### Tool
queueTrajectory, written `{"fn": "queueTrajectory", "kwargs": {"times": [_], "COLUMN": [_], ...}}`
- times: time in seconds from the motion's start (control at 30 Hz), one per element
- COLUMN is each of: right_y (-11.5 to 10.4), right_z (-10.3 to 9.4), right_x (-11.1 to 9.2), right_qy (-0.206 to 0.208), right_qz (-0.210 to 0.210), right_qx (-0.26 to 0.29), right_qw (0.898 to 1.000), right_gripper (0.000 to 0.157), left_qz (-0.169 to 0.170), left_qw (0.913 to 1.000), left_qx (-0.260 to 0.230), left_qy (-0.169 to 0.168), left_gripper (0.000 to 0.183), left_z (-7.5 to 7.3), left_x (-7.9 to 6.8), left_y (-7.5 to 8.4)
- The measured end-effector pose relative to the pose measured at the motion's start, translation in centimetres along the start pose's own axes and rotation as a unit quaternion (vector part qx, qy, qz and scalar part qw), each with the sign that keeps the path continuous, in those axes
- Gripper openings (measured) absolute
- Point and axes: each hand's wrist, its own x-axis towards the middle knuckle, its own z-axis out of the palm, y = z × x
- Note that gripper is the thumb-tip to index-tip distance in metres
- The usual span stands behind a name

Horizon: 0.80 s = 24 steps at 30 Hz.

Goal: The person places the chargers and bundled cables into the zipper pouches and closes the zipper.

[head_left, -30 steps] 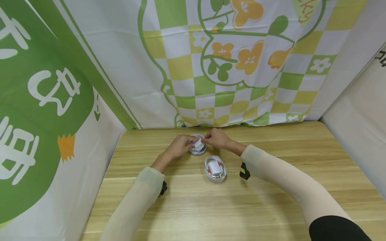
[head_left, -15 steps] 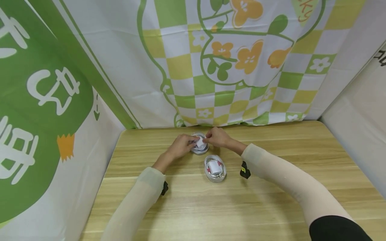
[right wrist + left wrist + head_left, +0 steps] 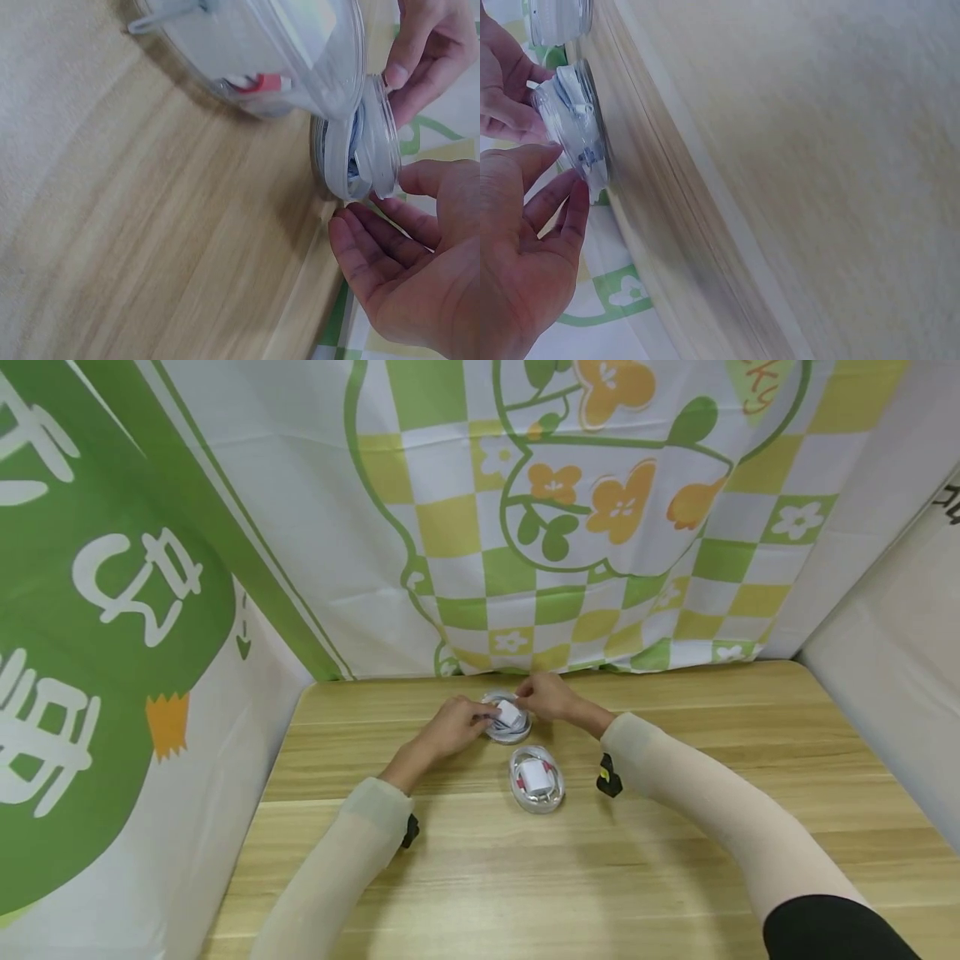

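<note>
Near the back edge of the table lies a white charger with its cable coiled round it (image 3: pixel 510 714), in clear round packaging. My left hand (image 3: pixel 452 727) pinches its left edge between thumb and fingers. At its upper right edge my right hand (image 3: pixel 551 696) holds the rim with thumb and fingertips; in the right wrist view the right hand (image 3: pixel 420 255) has its fingers bent beneath that rim. A second charger with coiled cable (image 3: pixel 536 777), with red bits showing, lies just in front, touched by neither hand.
The wooden table (image 3: pixel 525 877) ends at the back against a patterned cloth (image 3: pixel 600 610). A green and white cloth (image 3: pixel 150 610) hangs on the left, a pale one (image 3: pixel 900 635) on the right.
The far charger with its coiled cable has slid a little to the right. My fingers have drawn apart from over its middle towards its edges. The near charger has stayed put.
</note>
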Motion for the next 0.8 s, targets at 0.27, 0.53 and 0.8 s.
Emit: {"fn": "queueTrajectory", "kwargs": {"times": [0.27,0.53,0.8], "right_y": [1.1,1.7,1.4], "right_z": [0.0,0.0,-0.4], "right_x": [0.6,-0.2,-2.2], "right_qy": [0.031,0.054,0.053], "right_qz": [-0.046,-0.061,-0.051], "right_qx": [-0.013,0.011,0.002], "right_qw": [0.998,0.997,0.997], "right_gripper": [0.021,0.024,0.039], "left_qz": [0.005,0.003,0.016], "left_qw": [0.9994,0.9993,0.9986], "left_qx": [0.035,0.035,0.049], "left_qy": [-0.004,0.014,-0.007], "left_gripper": [0.029,0.028,0.042], "left_z": [0.3,0.3,0.1], "left_x": [0.2,0.4,1.4], "left_y": [0.8,1.1,0.9]}}
